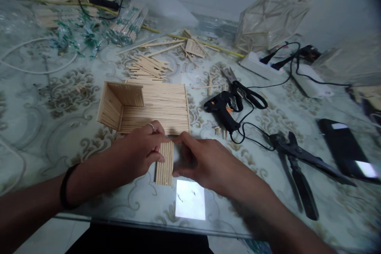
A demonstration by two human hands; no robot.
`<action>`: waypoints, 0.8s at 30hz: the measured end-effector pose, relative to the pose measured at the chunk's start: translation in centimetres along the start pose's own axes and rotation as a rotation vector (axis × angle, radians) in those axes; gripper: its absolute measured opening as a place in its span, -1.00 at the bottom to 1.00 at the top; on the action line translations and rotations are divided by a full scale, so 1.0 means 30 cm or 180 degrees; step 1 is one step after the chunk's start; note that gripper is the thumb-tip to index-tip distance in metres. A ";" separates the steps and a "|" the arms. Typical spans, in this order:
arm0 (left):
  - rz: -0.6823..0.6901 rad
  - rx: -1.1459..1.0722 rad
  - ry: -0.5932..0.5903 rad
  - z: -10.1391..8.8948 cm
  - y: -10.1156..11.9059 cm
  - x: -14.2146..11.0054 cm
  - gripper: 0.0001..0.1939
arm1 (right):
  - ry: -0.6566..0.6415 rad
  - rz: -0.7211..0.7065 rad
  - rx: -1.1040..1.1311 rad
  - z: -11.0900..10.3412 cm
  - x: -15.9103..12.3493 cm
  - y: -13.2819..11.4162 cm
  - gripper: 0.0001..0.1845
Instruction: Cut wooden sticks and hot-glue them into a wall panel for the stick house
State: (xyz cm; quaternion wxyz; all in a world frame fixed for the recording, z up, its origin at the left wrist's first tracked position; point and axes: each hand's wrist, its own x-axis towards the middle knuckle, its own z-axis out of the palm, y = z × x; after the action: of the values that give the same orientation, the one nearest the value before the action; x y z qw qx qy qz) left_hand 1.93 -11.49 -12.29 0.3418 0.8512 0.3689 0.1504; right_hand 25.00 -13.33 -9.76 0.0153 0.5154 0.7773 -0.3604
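A small panel of wooden sticks laid side by side is held between my two hands near the table's front edge. My left hand, with a ring on one finger, pinches its upper left side. My right hand curves around the right side, thumb and fingers touching its edge. Just beyond them lies a larger stick base, with two upright stick walls meeting in a corner at its left end. The fingers partly hide the near edge of the base.
Right of the base lie a black glue gun, scissors, pliers and a phone. Loose sticks lie behind it. A power strip with cables and a stick-framed model stand at the back right.
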 end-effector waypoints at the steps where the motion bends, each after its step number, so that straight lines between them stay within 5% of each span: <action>1: 0.0042 0.0003 0.0009 -0.001 0.000 0.000 -0.74 | 0.0008 0.0000 0.0009 0.001 -0.001 0.001 -0.48; 16: 0.0496 -0.0009 -0.0276 -0.046 0.048 -0.032 -0.68 | -0.0075 -0.0261 0.0529 -0.017 0.012 0.037 -0.50; 24: 0.0066 -0.0371 0.0075 -0.108 0.000 -0.223 -0.72 | 0.0065 -0.0426 0.0613 0.000 0.017 0.055 -0.45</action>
State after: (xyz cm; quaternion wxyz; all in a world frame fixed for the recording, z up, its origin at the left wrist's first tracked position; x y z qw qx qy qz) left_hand -4.29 -14.87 -9.98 0.3848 0.8318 0.3547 0.1852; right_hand 26.09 -12.57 -10.86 -0.0663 0.4651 0.7719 -0.4283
